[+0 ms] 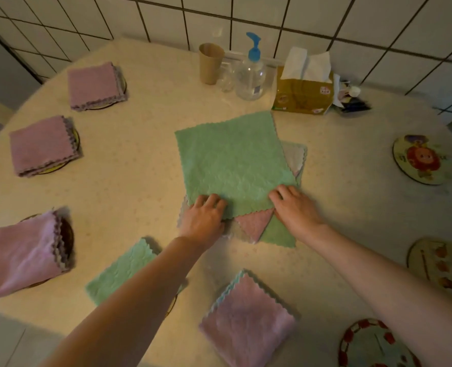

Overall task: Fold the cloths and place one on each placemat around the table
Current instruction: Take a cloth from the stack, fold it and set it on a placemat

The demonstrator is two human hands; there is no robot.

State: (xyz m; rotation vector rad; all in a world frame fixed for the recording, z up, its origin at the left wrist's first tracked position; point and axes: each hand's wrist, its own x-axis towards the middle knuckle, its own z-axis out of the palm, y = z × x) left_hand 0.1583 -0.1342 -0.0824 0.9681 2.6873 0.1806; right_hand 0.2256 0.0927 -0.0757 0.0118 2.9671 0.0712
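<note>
A green cloth [233, 157] lies spread flat on top of a small pile of unfolded cloths in the middle of the round table [145, 165]. My left hand [205, 215] grips its near left edge and my right hand [293, 205] grips its near right corner. A pink cloth corner [255, 221] and another green cloth [280, 234] show beneath. Folded pink cloths [93, 84] [40, 145] [21, 256] sit on placemats at the left. A folded green cloth [121, 271] and a folded pink cloth [246, 319] lie near me.
Three round placemats [418, 160] [431, 263] [370, 345] at the right hold no cloth. At the back stand a paper cup [210, 63], a pump bottle [250, 72], a tissue box [303, 94] and small items [350, 100], before a tiled wall.
</note>
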